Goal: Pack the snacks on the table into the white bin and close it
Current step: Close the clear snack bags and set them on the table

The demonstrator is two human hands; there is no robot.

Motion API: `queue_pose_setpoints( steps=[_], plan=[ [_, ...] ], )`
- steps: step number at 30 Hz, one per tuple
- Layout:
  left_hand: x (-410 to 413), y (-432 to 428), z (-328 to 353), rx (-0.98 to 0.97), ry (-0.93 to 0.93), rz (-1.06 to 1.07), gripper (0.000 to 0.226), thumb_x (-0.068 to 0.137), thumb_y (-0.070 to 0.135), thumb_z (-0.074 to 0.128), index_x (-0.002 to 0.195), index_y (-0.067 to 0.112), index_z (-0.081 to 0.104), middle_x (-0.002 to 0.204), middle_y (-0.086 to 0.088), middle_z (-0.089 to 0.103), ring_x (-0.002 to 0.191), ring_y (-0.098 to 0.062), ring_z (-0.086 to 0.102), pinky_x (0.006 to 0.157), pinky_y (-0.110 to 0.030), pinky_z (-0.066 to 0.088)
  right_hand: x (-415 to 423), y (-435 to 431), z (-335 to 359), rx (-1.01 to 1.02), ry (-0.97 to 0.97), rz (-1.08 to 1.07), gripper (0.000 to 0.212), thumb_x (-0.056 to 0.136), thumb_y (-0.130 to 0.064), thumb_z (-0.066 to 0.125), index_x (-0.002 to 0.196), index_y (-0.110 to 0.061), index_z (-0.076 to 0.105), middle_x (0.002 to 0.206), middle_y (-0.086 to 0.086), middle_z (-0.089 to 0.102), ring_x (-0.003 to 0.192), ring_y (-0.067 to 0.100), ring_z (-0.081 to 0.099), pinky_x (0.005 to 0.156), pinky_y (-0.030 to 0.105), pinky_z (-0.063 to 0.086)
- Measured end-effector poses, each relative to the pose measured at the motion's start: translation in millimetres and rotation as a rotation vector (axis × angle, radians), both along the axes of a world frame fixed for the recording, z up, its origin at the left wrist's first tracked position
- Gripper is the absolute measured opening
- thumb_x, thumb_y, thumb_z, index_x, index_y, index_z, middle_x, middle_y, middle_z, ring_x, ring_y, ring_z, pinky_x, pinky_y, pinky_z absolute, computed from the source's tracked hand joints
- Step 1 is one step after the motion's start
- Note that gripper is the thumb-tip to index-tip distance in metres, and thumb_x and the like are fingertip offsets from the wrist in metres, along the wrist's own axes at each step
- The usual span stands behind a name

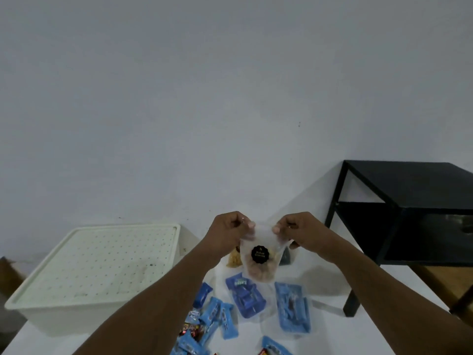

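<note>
Both hands hold a clear snack pouch (261, 262) with a round black label up above the table. My left hand (227, 230) pinches its top left corner and my right hand (298, 230) pinches its top right corner. The white bin (84, 278) stands at the left of the white table (332, 334) with its dotted lid on. Several blue snack packs (247, 295) (293, 307) lie below the pouch, and smaller blue bars (215, 316) lie near the front. A yellowish snack bag (235, 260) and a dark packet (285, 257) sit behind the pouch, partly hidden.
A black side table (399, 208) with a lower shelf stands at the right, against the pale wall. Red-wrapped sweets (190, 329) lie among the blue bars at the front edge. A brown object (7, 275) shows at the far left.
</note>
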State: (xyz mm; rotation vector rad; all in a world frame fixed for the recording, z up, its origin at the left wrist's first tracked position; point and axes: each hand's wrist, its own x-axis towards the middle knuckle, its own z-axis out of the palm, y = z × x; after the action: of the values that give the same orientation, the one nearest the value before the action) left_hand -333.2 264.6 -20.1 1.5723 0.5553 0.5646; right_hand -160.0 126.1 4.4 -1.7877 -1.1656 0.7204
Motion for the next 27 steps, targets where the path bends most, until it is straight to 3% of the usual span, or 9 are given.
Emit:
queue_pose_setpoints(
  steps=[7,12,17,23,27],
  plan=[
    [-2.5,9.7,13.5,-0.026,0.034,-0.008,0.016,0.093,0.020,0.067,0.095,0.005,0.068,0.090,-0.010,0.076,0.079,-0.021,0.075,0.070,-0.028,0.050,-6.1,11.4,4.5,0.121,0.052,0.000,0.021,0.087,-0.027,0.072,0.073,-0.012,0.066,0.069,0.007,0.070,0.065,0.021,0.054,0.062,0.034,0.044],
    [-3.2,9.2,16.7,0.012,0.041,-0.005,0.022,0.088,0.026,0.073,0.096,0.006,0.069,0.082,-0.003,0.075,0.074,-0.016,0.073,0.071,-0.030,0.050,-13.0,12.9,7.0,0.142,0.110,0.007,0.018,0.088,-0.027,0.072,0.079,-0.011,0.070,0.071,0.008,0.069,0.067,0.014,0.061,0.060,0.025,0.048],
    [-3.4,8.3,19.7,-0.050,-0.033,-0.012,0.014,0.089,0.024,0.072,0.090,0.011,0.066,0.082,-0.004,0.071,0.075,-0.015,0.071,0.072,-0.030,0.050,-16.0,10.2,-0.5,0.202,0.324,-0.068,0.018,0.088,-0.025,0.070,0.082,-0.008,0.070,0.078,0.011,0.069,0.075,0.018,0.062,0.065,0.029,0.046],
    [-5.6,6.2,20.7,-0.107,0.017,-0.074,0.023,0.086,0.028,0.074,0.097,0.008,0.070,0.081,-0.005,0.071,0.077,-0.021,0.072,0.070,-0.030,0.050,-18.9,7.9,-1.8,0.271,0.255,-0.101,0.019,0.079,-0.025,0.077,0.071,-0.010,0.070,0.070,0.012,0.069,0.066,0.016,0.058,0.059,0.026,0.043],
    [-3.8,7.4,28.1,-0.055,-0.017,-0.056,0.015,0.088,0.025,0.073,0.087,0.011,0.070,0.077,-0.006,0.069,0.071,-0.015,0.069,0.069,-0.028,0.049,-19.8,8.0,3.0,0.283,0.340,-0.108,0.024,0.081,-0.025,0.076,0.084,-0.002,0.073,0.073,0.012,0.070,0.066,0.016,0.061,0.061,0.026,0.044]
  ],
)
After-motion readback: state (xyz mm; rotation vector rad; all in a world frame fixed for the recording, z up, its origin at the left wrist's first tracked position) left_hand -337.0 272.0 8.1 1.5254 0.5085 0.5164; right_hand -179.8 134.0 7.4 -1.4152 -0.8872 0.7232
